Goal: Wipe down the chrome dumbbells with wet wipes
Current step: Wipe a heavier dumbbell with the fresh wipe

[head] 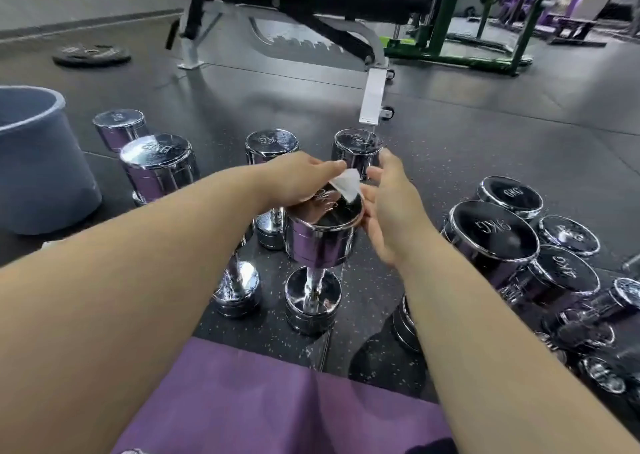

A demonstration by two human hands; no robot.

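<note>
Dumbbell: it stands on end on the dark floor right in front of the person, one chrome head down, the other up, between a row of dumbbells at the left and a cluster at the right. The left hand lies palm-down over the far part of the top face and pinches a white wipe, which sticks out past its fingertips onto the chrome. The right hand is loose and open at the right rim of the top head, holding nothing; whether its fingers actually touch the rim cannot be told. The main risk looks to be tipping: the weight is balanced on one small head, and a sideways push from the wiping hand could topple it into its neighbours or onto the purple cloth over the lap, unless the right hand braces it. Wet chrome is probably slick too, so a steadying hand could slide off. The wipe is bunched small, so it may cover only part of the face and skip the side wall and handle. A bucket stands well to the left.
</note>
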